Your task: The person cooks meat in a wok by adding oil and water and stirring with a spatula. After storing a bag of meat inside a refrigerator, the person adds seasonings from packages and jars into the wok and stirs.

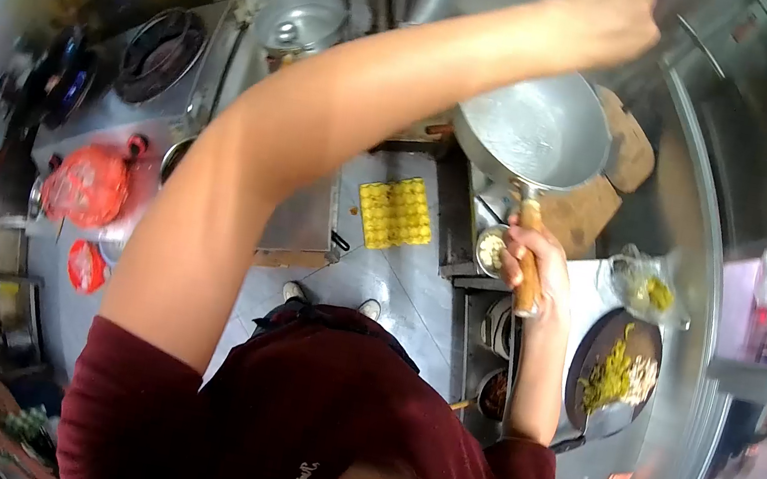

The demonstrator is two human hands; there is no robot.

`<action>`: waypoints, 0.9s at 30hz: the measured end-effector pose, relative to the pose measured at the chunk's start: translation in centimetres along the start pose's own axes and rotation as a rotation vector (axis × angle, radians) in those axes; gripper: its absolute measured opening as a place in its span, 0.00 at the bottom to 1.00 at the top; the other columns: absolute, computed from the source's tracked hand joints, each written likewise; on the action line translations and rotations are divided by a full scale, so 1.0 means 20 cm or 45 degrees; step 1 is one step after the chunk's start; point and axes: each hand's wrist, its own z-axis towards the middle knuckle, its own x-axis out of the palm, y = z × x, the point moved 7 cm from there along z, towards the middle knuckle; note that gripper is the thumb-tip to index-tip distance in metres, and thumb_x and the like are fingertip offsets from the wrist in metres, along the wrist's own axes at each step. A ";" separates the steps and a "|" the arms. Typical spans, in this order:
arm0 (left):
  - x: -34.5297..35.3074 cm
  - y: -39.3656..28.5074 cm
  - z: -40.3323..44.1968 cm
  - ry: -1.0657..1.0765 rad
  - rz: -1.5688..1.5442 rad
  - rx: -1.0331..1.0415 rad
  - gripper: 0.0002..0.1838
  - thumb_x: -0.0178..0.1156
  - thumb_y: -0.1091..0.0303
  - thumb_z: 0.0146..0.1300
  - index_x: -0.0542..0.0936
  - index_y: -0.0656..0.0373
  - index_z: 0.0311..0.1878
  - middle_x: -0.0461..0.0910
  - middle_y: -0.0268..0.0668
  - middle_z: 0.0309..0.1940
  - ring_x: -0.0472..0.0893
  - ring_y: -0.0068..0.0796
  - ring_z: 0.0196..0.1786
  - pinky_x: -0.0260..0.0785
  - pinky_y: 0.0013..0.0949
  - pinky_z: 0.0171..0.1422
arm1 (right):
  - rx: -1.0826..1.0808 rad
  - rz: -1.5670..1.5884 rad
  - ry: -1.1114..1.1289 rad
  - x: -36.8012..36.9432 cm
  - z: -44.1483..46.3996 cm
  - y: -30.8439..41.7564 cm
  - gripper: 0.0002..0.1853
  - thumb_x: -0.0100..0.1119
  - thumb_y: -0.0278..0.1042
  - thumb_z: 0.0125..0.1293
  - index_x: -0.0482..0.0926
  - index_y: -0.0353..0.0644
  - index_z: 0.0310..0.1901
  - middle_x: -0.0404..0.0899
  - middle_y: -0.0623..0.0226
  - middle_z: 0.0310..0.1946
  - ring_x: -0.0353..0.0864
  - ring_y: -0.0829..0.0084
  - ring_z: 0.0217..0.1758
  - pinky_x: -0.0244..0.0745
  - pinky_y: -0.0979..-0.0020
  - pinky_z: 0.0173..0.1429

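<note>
My right hand [540, 271] is wrapped around the wooden handle of a wide metal saucepan [579, 130]. Shiny, rippled reflections show inside the pan, perhaps from clear liquid. My left arm stretches across the view above the pan's far left side. At its end my left hand [611, 19] is closed near the top edge, beyond the pan; what its fingers grip, if anything, is hidden. Just left of my right hand stands a small container [491, 250] with pale pieces in it. Brown boards [576, 211] lie beneath and beside the pan.
On the right counter, a round dark chopping board [591, 361] holds chopped green and white pieces and a knife [610, 420]. A bag of green food [649, 292] lies behind it. A yellow egg tray [395, 213] is on the floor. Left are red bags [89, 182] and a stove [163, 55].
</note>
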 end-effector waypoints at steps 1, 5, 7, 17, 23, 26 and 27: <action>-0.03 -0.01 -0.01 0.081 0.042 0.051 0.10 0.53 0.69 0.49 0.81 0.62 0.27 0.77 0.45 0.32 0.75 0.39 0.41 0.71 0.38 0.41 | -0.007 0.019 0.033 -0.01 0.02 0.00 0.11 0.52 0.23 0.54 0.65 0.36 0.39 0.63 0.69 0.17 0.60 0.76 0.09 0.56 0.77 0.11; -0.07 -0.01 -0.02 -0.185 0.057 0.128 0.07 0.52 0.72 0.47 0.78 0.64 0.24 0.77 0.45 0.27 0.77 0.40 0.35 0.73 0.38 0.38 | -0.046 -0.055 0.039 -0.04 0.04 0.00 0.09 0.53 0.24 0.53 0.66 0.36 0.36 0.62 0.72 0.14 0.61 0.79 0.08 0.55 0.80 0.10; -0.07 -0.01 0.00 -0.051 0.093 0.057 0.07 0.52 0.71 0.46 0.77 0.64 0.26 0.77 0.46 0.29 0.77 0.39 0.37 0.71 0.37 0.43 | -0.004 -0.017 0.045 -0.05 0.04 -0.02 0.09 0.54 0.24 0.53 0.66 0.37 0.35 0.63 0.72 0.14 0.62 0.78 0.08 0.57 0.79 0.11; -0.10 -0.05 -0.03 -0.145 0.121 0.143 0.11 0.52 0.76 0.49 0.75 0.61 0.38 0.75 0.37 0.35 0.75 0.35 0.45 0.72 0.34 0.44 | -0.045 0.055 0.048 -0.03 0.03 0.00 0.06 0.51 0.21 0.51 0.63 0.38 0.25 0.66 0.68 0.14 0.67 0.74 0.11 0.67 0.73 0.14; -0.11 -0.05 -0.04 -0.184 0.099 0.190 0.11 0.52 0.74 0.53 0.74 0.60 0.41 0.74 0.37 0.34 0.75 0.36 0.43 0.72 0.35 0.41 | -0.031 0.052 0.046 -0.03 0.03 0.00 0.06 0.51 0.21 0.51 0.63 0.38 0.26 0.66 0.68 0.15 0.67 0.75 0.11 0.66 0.73 0.14; -0.10 -0.03 -0.05 -0.189 0.106 0.202 0.12 0.52 0.74 0.53 0.74 0.59 0.43 0.73 0.37 0.34 0.74 0.36 0.43 0.71 0.35 0.41 | -0.033 0.043 0.051 -0.02 0.02 0.01 0.07 0.51 0.21 0.52 0.63 0.38 0.26 0.66 0.68 0.16 0.67 0.75 0.11 0.66 0.73 0.14; -0.09 -0.04 -0.04 -0.187 0.116 0.198 0.12 0.52 0.74 0.53 0.74 0.59 0.42 0.73 0.37 0.34 0.74 0.36 0.43 0.71 0.35 0.41 | -0.033 0.058 0.061 -0.02 0.01 0.01 0.07 0.51 0.21 0.52 0.63 0.38 0.27 0.66 0.68 0.16 0.67 0.75 0.11 0.65 0.74 0.13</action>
